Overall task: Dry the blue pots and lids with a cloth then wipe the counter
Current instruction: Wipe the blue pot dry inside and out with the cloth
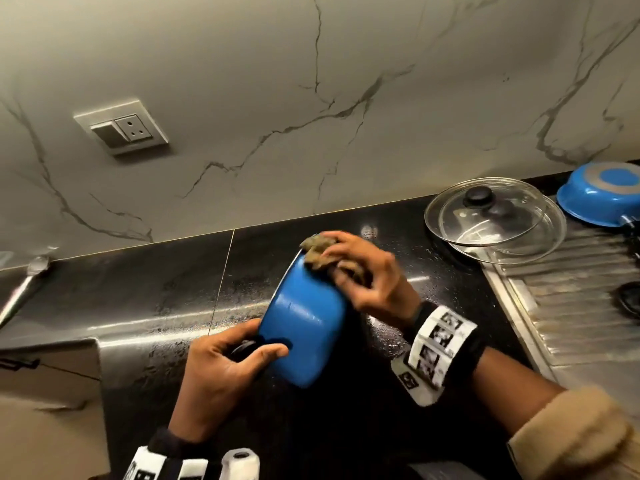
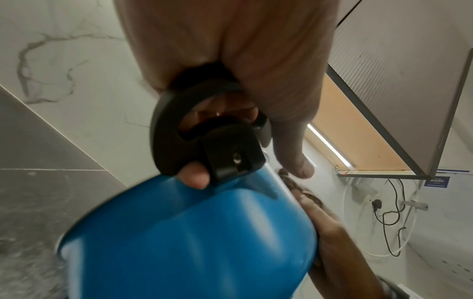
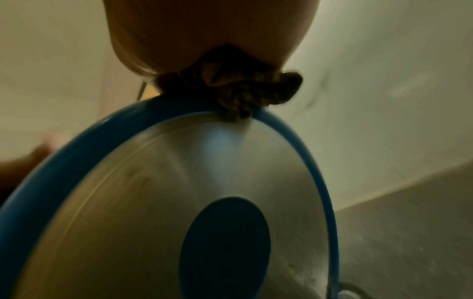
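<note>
A blue pot (image 1: 303, 317) is held tilted on its side above the black counter (image 1: 156, 292). My left hand (image 1: 225, 362) grips its black loop handle (image 2: 179, 125), with the thumb lying on the blue wall. My right hand (image 1: 360, 271) holds a crumpled brown cloth (image 1: 317, 251) against the pot's upper edge. The right wrist view shows the pot's steel base (image 3: 179, 192) with the cloth (image 3: 230, 91) pressed on its blue rim. A second blue pot (image 1: 602, 194) lies upside down at the far right. Two glass lids (image 1: 491, 216) lie stacked next to it.
A ribbed steel drainboard (image 1: 571, 299) fills the right side. The counter shows water droplets. A marble wall carries a switch and socket (image 1: 121, 129). A metal utensil (image 1: 24, 289) lies at the far left, and a beige surface (image 1: 45, 393) sits below it.
</note>
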`<state>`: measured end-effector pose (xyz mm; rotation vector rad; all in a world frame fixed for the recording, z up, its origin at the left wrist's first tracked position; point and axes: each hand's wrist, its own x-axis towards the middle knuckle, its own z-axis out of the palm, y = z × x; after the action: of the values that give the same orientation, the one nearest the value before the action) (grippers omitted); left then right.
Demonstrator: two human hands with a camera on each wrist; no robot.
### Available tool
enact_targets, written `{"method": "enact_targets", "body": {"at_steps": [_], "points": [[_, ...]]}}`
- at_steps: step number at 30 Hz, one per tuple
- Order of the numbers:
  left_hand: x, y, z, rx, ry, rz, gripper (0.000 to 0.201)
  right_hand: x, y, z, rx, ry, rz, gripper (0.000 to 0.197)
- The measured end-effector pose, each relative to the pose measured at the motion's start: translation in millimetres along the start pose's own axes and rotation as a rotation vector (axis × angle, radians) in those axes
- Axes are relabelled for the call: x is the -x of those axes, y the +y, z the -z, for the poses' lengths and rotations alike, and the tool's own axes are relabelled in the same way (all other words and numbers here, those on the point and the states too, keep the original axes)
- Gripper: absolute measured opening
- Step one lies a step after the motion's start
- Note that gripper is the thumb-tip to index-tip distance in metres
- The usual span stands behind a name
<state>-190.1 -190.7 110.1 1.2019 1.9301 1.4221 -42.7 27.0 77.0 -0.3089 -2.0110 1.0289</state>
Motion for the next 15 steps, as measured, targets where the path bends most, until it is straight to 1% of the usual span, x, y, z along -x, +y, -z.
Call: {"method": "enact_targets", "body": {"at_steps": [1, 2, 3, 4, 5, 6, 7, 8, 9, 12, 13, 15], "points": [[2, -3, 2, -0.030, 0.000, -0.005, 0.040, -6, 6, 4, -0.081, 0.019, -0.169, 0.030], [3, -6, 4, -0.061, -0.004, -0.016, 0.042, -10, 12, 8, -0.104, 0.014, -0.301, 0.032], [5, -9, 5, -0.074, -0.004, -0.020, 0.043, -11, 15, 10, -0.095, -0.008, -0.376, 0.033], [5, -12, 5, -0.072, 0.002, -0.013, 0.043, -10, 17, 12, -0.077, -0.014, -0.397, 0.034], [5, -14, 5, -0.062, 0.008, -0.003, 0.042, -7, 15, 12, -0.065, 0.002, -0.378, 0.033], [6, -17, 5, -0.056, 0.016, -0.001, 0.043, -4, 9, 10, -0.065, 0.028, -0.324, 0.031], [5, -17, 4, -0.066, 0.023, 0.001, 0.045, 0, -1, 7, -0.065, 0.043, -0.237, 0.028], [5, -19, 3, -0.077, 0.034, 0.013, 0.044, 6, -13, 1, -0.052, 0.028, -0.125, 0.026], [5, -21, 4, -0.076, 0.049, 0.015, 0.041, 11, -26, -5, -0.008, -0.009, 0.008, 0.025], [6, -27, 9, -0.041, 0.042, 0.008, 0.038, 28, -50, -24, 0.229, -0.222, 0.395, 0.024], [6, -30, 11, -0.050, 0.024, 0.006, 0.038, 31, -49, -27, 0.311, -0.286, 0.478, 0.023], [10, -34, 14, -0.053, -0.003, 0.023, 0.030, 30, -41, -26, 0.373, -0.356, 0.547, 0.023]]}}
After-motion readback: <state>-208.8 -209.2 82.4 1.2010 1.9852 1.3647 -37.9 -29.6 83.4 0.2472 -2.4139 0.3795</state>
